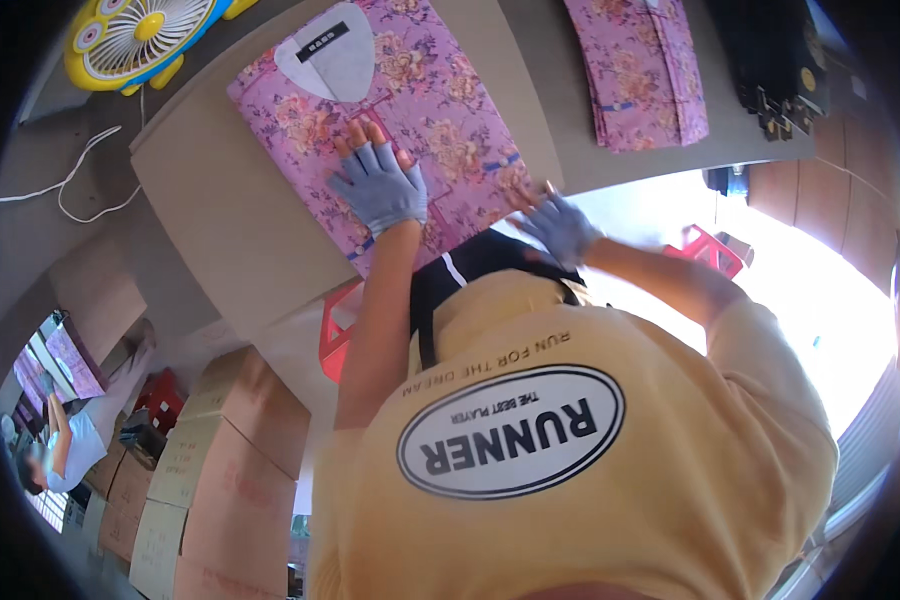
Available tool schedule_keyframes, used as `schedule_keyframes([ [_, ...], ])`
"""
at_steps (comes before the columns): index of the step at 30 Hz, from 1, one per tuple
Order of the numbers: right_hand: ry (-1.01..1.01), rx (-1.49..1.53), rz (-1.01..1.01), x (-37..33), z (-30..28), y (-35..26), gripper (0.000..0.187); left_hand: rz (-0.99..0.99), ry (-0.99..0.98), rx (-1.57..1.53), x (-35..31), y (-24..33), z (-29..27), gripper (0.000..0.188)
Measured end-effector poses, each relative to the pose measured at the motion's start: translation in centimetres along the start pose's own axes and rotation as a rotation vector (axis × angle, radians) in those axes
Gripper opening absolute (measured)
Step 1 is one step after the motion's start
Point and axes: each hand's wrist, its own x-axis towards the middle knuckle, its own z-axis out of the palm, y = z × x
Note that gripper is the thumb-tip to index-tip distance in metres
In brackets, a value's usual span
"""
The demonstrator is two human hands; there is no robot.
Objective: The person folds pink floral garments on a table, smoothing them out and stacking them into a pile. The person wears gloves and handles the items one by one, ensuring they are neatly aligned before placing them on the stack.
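A folded pink-purple floral shirt (450,120) lies on the table, its pale neckline and dark label at the far end. My left hand (382,190), in a grey-blue fingerless glove, presses flat on the middle of the shirt with its fingers stretched out. Gloved the same way, my right hand (558,228) is at the shirt's near right corner. Its fingers are spread and touch or hover just over the cloth; I cannot tell which. Neither hand holds anything.
More folded floral shirts (640,75) lie at the far right of the table (205,200), beside black items (770,65). A yellow-blue fan (145,30) stands far left. Cardboard boxes (235,450) are stacked on the left, with another person (65,445) beyond. Red stools (710,250) stand below.
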Motion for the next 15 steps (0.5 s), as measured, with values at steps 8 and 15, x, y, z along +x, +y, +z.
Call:
schedule_keyframes([
  [8,0.541,0.387,-0.052,-0.7,-7.7,1.0,0.021,-0.018,0.087,-0.124,0.1,-0.1,-0.3,0.053],
  [15,0.750,0.130,-0.276,32.6,-24.6,-6.1,0.038,-0.157,0.105,-0.201,-1.2,0.5,0.0,0.045],
])
